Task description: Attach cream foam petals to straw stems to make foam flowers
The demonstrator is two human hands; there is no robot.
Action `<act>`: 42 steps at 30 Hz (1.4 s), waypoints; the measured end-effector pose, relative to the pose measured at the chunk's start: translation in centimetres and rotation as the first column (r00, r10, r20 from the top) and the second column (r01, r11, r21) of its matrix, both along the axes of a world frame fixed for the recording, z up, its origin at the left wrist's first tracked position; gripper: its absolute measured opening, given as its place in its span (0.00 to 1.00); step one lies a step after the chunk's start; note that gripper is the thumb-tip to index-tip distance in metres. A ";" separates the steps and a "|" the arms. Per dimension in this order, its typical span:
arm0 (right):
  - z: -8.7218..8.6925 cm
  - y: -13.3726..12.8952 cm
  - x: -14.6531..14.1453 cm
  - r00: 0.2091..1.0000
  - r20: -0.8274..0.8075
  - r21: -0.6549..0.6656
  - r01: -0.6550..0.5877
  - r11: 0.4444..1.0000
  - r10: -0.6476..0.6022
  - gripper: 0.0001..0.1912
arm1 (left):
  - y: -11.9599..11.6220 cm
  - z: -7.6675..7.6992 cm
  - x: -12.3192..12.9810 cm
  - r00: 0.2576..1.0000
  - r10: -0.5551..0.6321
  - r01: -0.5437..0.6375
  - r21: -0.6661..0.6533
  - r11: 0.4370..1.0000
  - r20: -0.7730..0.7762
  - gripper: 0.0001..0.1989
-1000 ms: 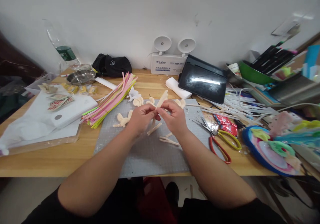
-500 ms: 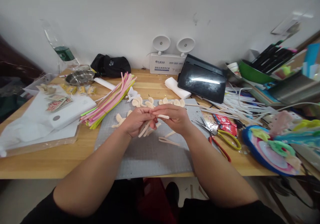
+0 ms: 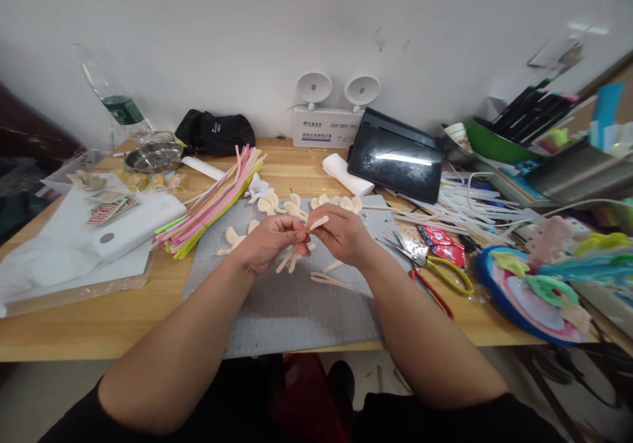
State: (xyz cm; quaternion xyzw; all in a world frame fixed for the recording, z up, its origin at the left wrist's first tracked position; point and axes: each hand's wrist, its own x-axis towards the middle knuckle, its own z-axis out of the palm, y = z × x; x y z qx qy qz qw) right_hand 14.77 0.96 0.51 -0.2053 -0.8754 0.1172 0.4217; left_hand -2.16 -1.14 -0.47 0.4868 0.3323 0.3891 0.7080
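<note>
Over the grey cutting mat (image 3: 306,324), my left hand (image 3: 271,240) pinches several cream pipe cleaners (image 3: 287,260), whose ends hang below its fingers. My right hand (image 3: 339,232) is closed beside it, fingertips meeting the left ones, with a cream end (image 3: 319,222) sticking out of its grip. How the strands join is hidden by the fingers. Curled cream pipe-cleaner shapes (image 3: 270,202) lie along the mat's back edge, and another (image 3: 231,238) is by my left wrist. A folded cream pipe cleaner (image 3: 331,280) rests just below my right hand.
Pink and yellow-green pipe cleaners (image 3: 217,199) lie in a bundle at left. Yellow-handled scissors (image 3: 448,271) and red-handled pliers (image 3: 432,291) are right of the mat. White pipe cleaners (image 3: 465,206), a black tray-like object (image 3: 395,156) and a blue round tray (image 3: 487,291) sit farther right.
My hands have shifted slightly, with the fingertips a little further apart. The cream end at my right hand now points up to the right instead of lying nearly level.
</note>
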 end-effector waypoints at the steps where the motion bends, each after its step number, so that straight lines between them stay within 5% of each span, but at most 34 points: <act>1: 0.1 0.0 0.0 1.000 0.016 -0.022 0.002 1.000 -0.002 0.07 | -0.1 0.1 0.0 0.999 0.012 -0.009 0.065 0.998 -0.045 0.09; 4: 0.4 -0.1 0.1 0.996 0.091 -0.072 0.027 0.997 -0.020 0.07 | -0.2 0.7 0.0 0.925 0.135 0.010 0.379 0.925 -0.354 0.10; 7: 0.2 -0.2 -0.2 0.976 0.191 -0.081 0.120 0.989 -0.103 0.06 | -0.3 1.1 -0.1 0.653 0.456 0.191 0.715 0.673 -0.604 0.09; 10: -0.4 -0.4 -1.0 0.935 0.243 -0.090 0.286 0.954 -0.257 0.05 | -0.4 1.0 0.0 0.471 0.675 0.354 0.822 0.446 -0.569 0.07; 13: -1.1 -0.4 -2.0 0.897 0.201 -0.269 0.438 0.858 -0.395 0.06 | -0.3 0.5 0.3 0.405 0.778 0.338 0.869 0.360 -0.480 0.09; 15: -1.4 -0.2 -2.3 0.886 0.160 -0.433 0.459 0.776 -0.435 0.07 | 0.0 0.1 0.4 0.384 0.792 0.288 0.877 0.386 -0.475 0.09; 17: -1.5 0.1 -2.2 0.899 0.111 -0.523 0.416 0.744 -0.424 0.07 | 0.3 -0.1 0.4 0.412 0.743 0.205 0.848 0.489 -0.528 0.09; 21: -1.2 0.7 -1.0 0.946 0.002 -0.467 0.287 0.836 -0.324 0.07 | 0.8 -0.3 0.4 0.658 0.497 -0.093 0.593 0.800 -0.566 0.10; 23: -1.0 1.1 -0.2 0.952 -0.075 -0.431 0.237 0.871 -0.297 0.10 | 0.8 -0.2 0.4 0.780 0.403 -0.186 0.437 0.880 -0.479 0.12; 28: -1.3 1.8 0.6 0.899 -0.349 -0.502 0.057 0.863 -0.263 0.27 | 0.3 0.2 0.6 0.907 0.330 -0.254 0.286 0.924 -0.262 0.10; 34: -0.9 1.2 0.5 0.981 -0.186 -0.346 -0.017 0.938 -0.051 0.04 | 0.0 0.4 0.8 0.974 0.195 -0.179 0.137 0.974 -0.115 0.08; 42: -0.7 0.9 0.3 0.990 -0.084 -0.027 0.114 0.993 -0.116 0.05 | 0.0 0.3 0.8 0.960 0.178 -0.128 0.228 0.965 -0.215 0.08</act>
